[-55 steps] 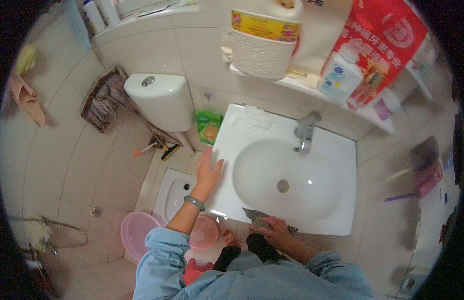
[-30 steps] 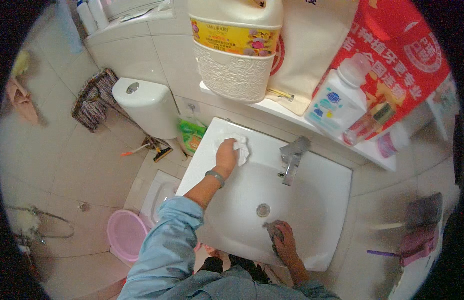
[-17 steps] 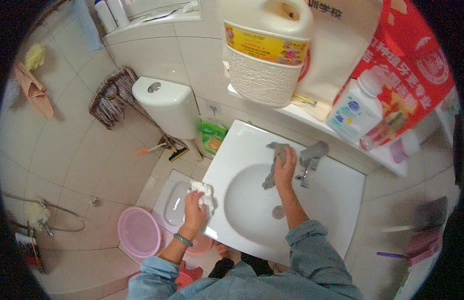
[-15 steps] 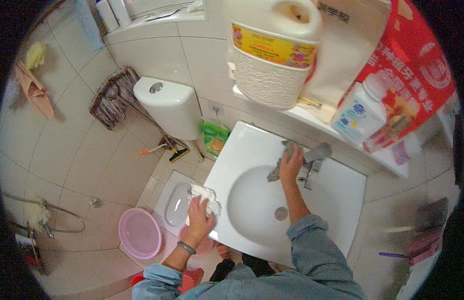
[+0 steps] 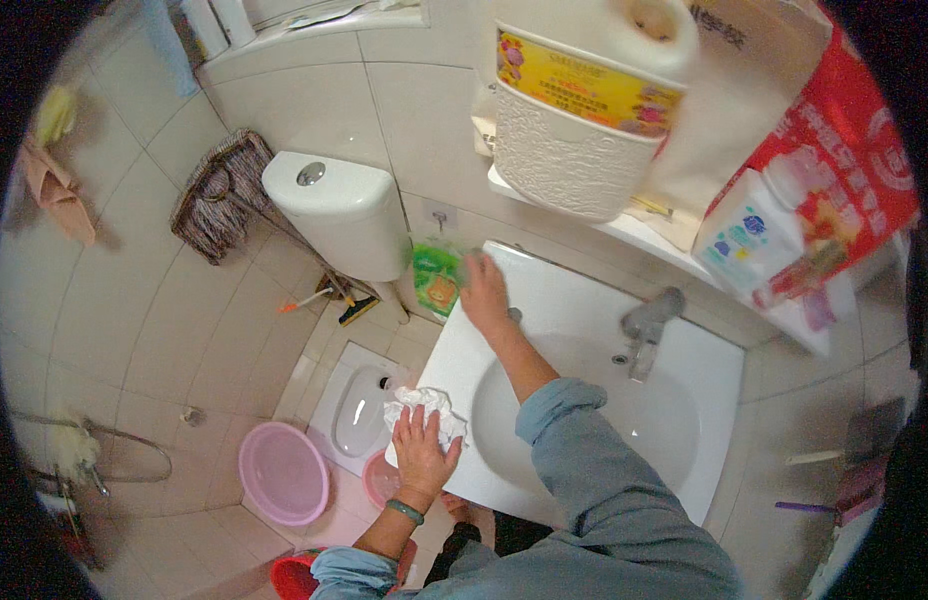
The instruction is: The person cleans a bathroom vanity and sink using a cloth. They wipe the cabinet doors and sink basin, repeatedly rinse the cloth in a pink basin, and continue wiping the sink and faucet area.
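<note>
At the left front of the white washbasin point(image 5: 459, 375) lies a crumpled white cloth or paper point(image 5: 436, 402). My left hand point(image 5: 424, 455) rests over it, fingers spread and stretched out. My right hand point(image 5: 484, 290) reaches across to the basin's far left corner, its fingertips smeared by motion. A small part of a grey cloth point(image 5: 514, 316) shows beside the right wrist; the hand covers the rest. The grey faucet point(image 5: 644, 340) stands at the back of the basin, right of my right arm.
Above the basin, a shelf point(image 5: 634, 238) bears a large cream bottle point(image 5: 574, 150) and a white bottle point(image 5: 752, 230). A green package point(image 5: 436, 278) is by the wall. Left are a toilet tank point(image 5: 329, 205), a mop point(image 5: 219, 195), a squat pan point(image 5: 334, 405) and a pink basin point(image 5: 282, 470).
My right hand has swept left from beside the faucet to the far left corner, and the grey cloth no longer lies by the faucet. My left hand's fingers have spread over the white cloth.
</note>
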Demonstrator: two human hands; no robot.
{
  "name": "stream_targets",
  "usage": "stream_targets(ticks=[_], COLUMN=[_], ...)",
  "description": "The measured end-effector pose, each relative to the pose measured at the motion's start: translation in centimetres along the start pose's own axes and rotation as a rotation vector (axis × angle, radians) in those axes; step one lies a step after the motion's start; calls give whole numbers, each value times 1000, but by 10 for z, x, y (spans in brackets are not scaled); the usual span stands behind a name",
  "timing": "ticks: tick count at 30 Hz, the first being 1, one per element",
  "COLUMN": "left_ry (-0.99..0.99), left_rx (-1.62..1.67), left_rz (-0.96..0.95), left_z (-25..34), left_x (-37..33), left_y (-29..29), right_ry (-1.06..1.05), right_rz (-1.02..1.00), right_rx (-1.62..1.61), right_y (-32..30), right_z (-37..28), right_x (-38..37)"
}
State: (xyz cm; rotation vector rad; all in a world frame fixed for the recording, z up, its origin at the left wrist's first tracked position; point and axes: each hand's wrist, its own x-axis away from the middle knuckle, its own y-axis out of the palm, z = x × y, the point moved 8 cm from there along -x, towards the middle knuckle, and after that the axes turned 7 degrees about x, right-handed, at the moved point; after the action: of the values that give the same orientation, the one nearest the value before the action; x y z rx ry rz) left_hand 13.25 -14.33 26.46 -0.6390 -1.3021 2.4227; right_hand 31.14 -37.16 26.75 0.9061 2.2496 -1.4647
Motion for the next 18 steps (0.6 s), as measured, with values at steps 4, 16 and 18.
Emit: stream_targets(ticks=[4, 16, 18], left_ry=[5, 0, -9], left_rx=[-16, 20, 19], left_rz=[22, 46, 44], left_z=[-10, -4, -9], left_x=[4, 1, 4], left_y=[-8, -3, -5], right_ry=[-105, 92, 80], right_rz=[-318, -106, -276], right_rx=[-171, 302, 185], right_y=[-9, -60, -42], right_z=[-39, 92, 67], right_x=[64, 15, 50])
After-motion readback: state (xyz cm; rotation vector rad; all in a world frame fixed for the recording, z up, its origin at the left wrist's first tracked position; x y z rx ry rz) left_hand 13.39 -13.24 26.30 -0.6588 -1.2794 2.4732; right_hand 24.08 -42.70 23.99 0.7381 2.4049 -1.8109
